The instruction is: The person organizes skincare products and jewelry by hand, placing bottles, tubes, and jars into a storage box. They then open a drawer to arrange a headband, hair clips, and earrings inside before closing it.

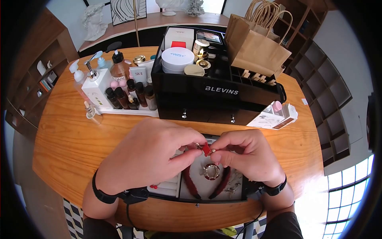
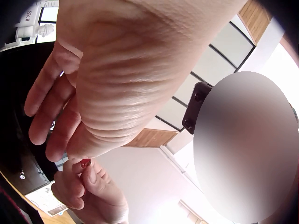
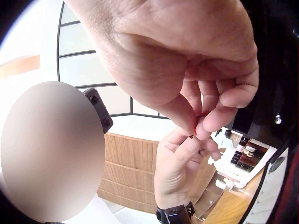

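Over the drawer, my left hand [image 1: 147, 153] and right hand [image 1: 250, 155] meet fingertip to fingertip. Between them is a small red piece of jewellery [image 1: 206, 149] with shiny metal ends; each hand pinches one end with thumb and index finger. In both wrist views fingers mostly cover it, with a bit of red showing. Below lies a black, pale-lined drawer [image 1: 197, 201]. Inside it are a dark red headband [image 1: 192, 185], a round silver and red bracelet [image 1: 204, 172] within the headband's curve, and silvery jewellery [image 1: 234, 184] at the right.
A black BLEVINS box [image 1: 191, 91] stands behind the hands, with a white round jar [image 1: 177, 59] and paper bags [image 1: 258, 44] on top. Pump bottles and small brown bottles [image 1: 140, 93] fill a white tray at left. A white carton [image 1: 274, 117] sits right.
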The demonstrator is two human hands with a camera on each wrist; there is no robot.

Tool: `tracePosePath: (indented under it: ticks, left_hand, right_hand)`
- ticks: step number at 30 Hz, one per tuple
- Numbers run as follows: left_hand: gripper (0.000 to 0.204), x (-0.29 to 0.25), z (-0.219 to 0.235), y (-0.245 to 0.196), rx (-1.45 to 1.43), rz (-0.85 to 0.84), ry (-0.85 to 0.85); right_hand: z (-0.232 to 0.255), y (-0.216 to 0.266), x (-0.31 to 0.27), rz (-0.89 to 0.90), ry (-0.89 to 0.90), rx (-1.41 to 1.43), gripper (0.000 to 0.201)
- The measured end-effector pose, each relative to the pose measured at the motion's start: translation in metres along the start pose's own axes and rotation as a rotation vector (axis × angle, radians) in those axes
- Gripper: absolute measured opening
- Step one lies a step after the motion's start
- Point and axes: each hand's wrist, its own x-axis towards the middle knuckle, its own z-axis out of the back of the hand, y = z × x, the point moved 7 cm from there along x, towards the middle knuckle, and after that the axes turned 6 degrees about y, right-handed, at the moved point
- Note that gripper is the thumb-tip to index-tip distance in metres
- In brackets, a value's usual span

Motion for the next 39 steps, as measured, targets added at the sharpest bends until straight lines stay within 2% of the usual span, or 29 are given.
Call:
tracePosePath:
  ticks: [8,10,13,15,25,28,30,31,33,37,39]
  left_hand:
    - [0.01,0.0,0.006,0.0,0.02,-0.043,-0.023]
    - [0.008,-0.001,0.009,0.004,-0.052,0.009,-0.059]
    - [0.006,0.0,0.011,0.006,-0.097,-0.012,-0.094]
    - [0.006,0.0,0.011,0.006,-0.118,0.001,-0.089]
    - [0.007,0.001,0.009,0.007,-0.17,0.036,-0.044]
    - [0.007,0.001,0.007,0.007,-0.216,0.03,-0.034]
    - [0.008,0.001,0.004,0.007,-0.202,0.039,-0.013]
    - [0.008,0.001,0.002,0.007,-0.188,0.048,0.007]
    - [0.008,0.002,0.0,0.007,-0.184,0.031,0.017]
    - [0.008,0.002,-0.003,0.005,-0.188,0.002,0.027]
    - [0.008,0.003,-0.004,0.005,-0.202,-0.003,0.028]
  right_hand:
    - [0.002,0.001,0.0,0.017,-0.028,-0.004,0.016]
    - [0.002,0.0,0.0,0.014,-0.036,-0.007,0.015]
    - [0.002,0.0,0.001,0.054,-0.038,-0.051,0.013]
    - [0.0,0.0,0.002,0.042,-0.02,-0.146,0.011]
    - [0.0,-0.003,0.005,0.052,-0.025,-0.246,0.01]
    - [-0.003,-0.006,0.006,0.024,0.043,-0.285,0.019]
    - [-0.004,0.009,0.006,0.211,-0.051,-0.397,0.038]
    - [-0.003,0.008,0.006,0.21,-0.053,-0.397,0.038]
    - [-0.006,0.01,0.007,0.282,0.045,-0.299,0.054]
    - [-0.007,0.007,0.007,0.289,0.12,-0.233,0.051]
    - [-0.007,-0.006,0.01,0.198,0.145,0.006,0.043]
